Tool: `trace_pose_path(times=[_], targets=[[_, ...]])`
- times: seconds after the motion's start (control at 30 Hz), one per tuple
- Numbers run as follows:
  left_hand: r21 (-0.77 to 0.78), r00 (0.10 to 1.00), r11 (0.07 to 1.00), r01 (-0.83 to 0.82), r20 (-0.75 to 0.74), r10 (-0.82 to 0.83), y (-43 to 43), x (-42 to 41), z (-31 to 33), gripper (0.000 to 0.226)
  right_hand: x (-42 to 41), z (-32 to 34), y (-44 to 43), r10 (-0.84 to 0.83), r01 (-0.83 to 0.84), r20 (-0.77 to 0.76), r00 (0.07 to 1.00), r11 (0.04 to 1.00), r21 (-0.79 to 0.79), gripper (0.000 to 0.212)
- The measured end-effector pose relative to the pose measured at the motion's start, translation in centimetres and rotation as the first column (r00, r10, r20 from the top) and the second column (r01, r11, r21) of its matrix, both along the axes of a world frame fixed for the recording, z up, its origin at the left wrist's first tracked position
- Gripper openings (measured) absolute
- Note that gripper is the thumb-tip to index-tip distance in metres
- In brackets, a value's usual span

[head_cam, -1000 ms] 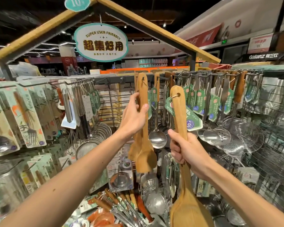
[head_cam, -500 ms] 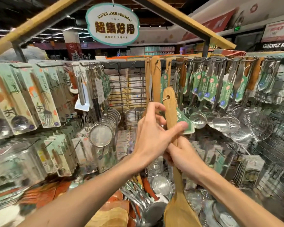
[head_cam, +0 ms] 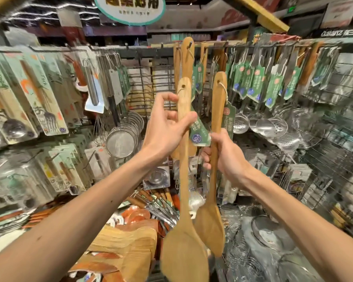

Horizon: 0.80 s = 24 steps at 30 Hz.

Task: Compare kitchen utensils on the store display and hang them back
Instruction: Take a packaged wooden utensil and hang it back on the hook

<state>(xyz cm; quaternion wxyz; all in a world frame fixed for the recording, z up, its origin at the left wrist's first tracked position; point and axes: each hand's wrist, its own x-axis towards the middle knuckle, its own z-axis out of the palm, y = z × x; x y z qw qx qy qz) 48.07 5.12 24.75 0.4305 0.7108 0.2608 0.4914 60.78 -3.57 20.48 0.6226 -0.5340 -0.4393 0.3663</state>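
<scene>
By the left hand (head_cam: pixel 167 125) one wooden spatula (head_cam: pixel 183 200) is pinched, by the right hand (head_cam: pixel 225 157) a second spatula (head_cam: pixel 217 102) is gripped — side by side below the hook rail (head_cam: pixel 218 44), neither yet rehung.

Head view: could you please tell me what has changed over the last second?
The left hand left the hanging spatulas, moved down toward the right hand and now grips a second spatula. The right hand kept holding the first spatula.
</scene>
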Motion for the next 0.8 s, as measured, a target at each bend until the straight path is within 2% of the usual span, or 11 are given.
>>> trace_pose_path(times=[0.1,0.23,0.37,0.6,0.8], targets=[[0.016,1.000,1.000,0.001,0.006,-0.001,0.0,-0.5,0.3,0.040,1.0,0.3,-0.2,-0.045,0.045,0.048,0.998,0.999,0.011,0.025],[0.052,0.999,0.998,0.023,0.047,-0.026,0.2,0.2,0.2,0.022,1.3,1.2,0.2,-0.077,0.066,0.178,0.981,0.995,0.071,0.025],[0.092,0.997,0.996,0.008,0.070,-0.014,0.9,0.5,0.0,0.018,1.1,2.3,1.5,-0.193,0.162,0.270,0.943,0.978,0.135,0.027],[0.096,0.990,0.994,-0.052,0.132,0.039,1.9,0.3,0.4,0.026,2.3,5.0,6.9,-0.390,0.333,0.346,0.853,0.918,0.214,0.031],[0.091,0.984,0.993,-0.069,0.173,0.052,2.6,0.0,0.7,0.014,2.9,6.7,10.8,-0.443,0.392,0.339,0.830,0.895,0.211,0.035]])
